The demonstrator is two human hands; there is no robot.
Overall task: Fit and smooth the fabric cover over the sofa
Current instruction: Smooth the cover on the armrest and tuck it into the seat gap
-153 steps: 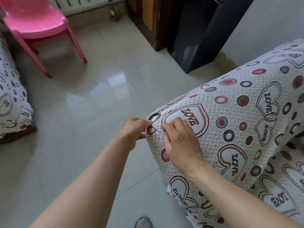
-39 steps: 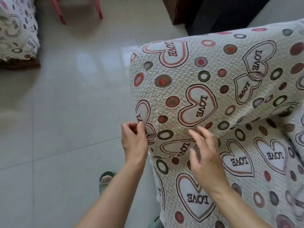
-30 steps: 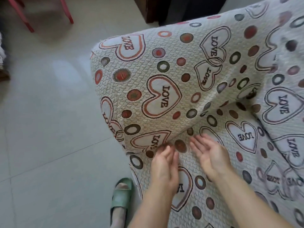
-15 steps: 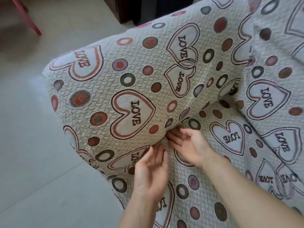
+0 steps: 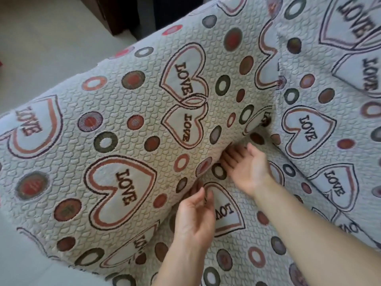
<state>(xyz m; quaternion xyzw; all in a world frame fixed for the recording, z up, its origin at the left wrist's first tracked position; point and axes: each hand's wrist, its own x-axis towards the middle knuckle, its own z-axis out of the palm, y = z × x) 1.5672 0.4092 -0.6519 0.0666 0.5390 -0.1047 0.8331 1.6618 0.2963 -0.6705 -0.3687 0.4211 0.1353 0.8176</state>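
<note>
The quilted cream fabric cover [image 5: 132,112], printed with "LOVE" hearts and coloured rings, lies over the sofa's armrest, seat and backrest. My left hand [image 5: 195,219] has its fingers straight and together, the tips pushed into the crease where armrest meets seat. My right hand [image 5: 247,164] is further back along the same crease, palm turned up, fingertips pressing the fabric into the gap. Neither hand grips the cloth. The fingertips of both hands are partly hidden in the fold.
Pale tiled floor [image 5: 41,48] lies to the left of the armrest. Dark wooden furniture [image 5: 123,11] stands at the top behind the sofa. The covered backrest [image 5: 329,79] rises at the right.
Both hands left the cover's front edge and slid back along the armrest-seat crease, fingers now tucked deeper. The view has moved closer over the armrest.
</note>
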